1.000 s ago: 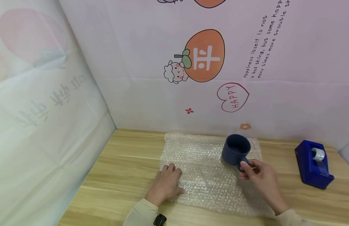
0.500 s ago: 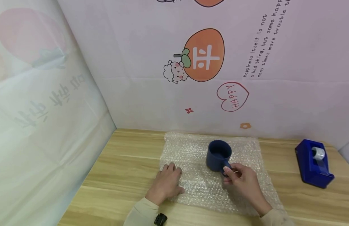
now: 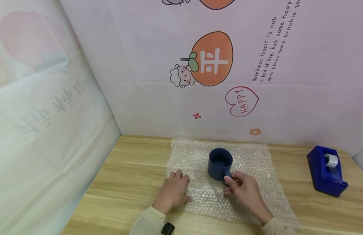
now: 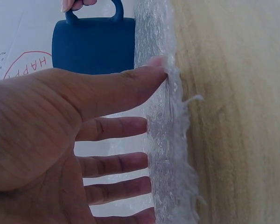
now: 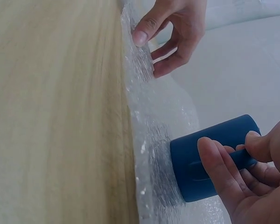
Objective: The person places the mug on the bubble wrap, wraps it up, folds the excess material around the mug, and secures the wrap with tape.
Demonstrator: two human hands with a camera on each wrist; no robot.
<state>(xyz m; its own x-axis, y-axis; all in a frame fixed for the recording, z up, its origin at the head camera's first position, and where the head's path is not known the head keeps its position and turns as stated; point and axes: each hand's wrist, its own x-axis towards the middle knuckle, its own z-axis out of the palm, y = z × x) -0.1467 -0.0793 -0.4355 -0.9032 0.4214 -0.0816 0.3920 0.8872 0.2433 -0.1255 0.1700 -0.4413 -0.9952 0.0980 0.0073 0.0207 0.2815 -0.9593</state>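
Observation:
A dark blue mug [image 3: 218,168] stands upright on a sheet of bubble wrap [image 3: 199,153] spread over the table. My right hand [image 3: 246,191] pinches the mug's handle between thumb and fingers; the right wrist view shows the mug's base [image 5: 178,179] touching the wrap. On the wrap's left edge rests my left hand [image 3: 173,191], its fingertips pressing the sheet. In the left wrist view those fingers [image 4: 116,163] are straight and spread, the thumb lying over the near edge. The mug's inside is partly shaded.
A blue tape dispenser [image 3: 323,182] with a roll of tape [image 3: 331,160] stands on the wooden table [image 3: 125,176] at the right. A printed white cloth [image 3: 146,107] hangs behind the table, and another pale sheet [image 3: 52,147] borders the left side.
My right hand has carried the mug leftward and nearer, from the wrap's right part to around its middle. The left hand stays in place on the wrap.

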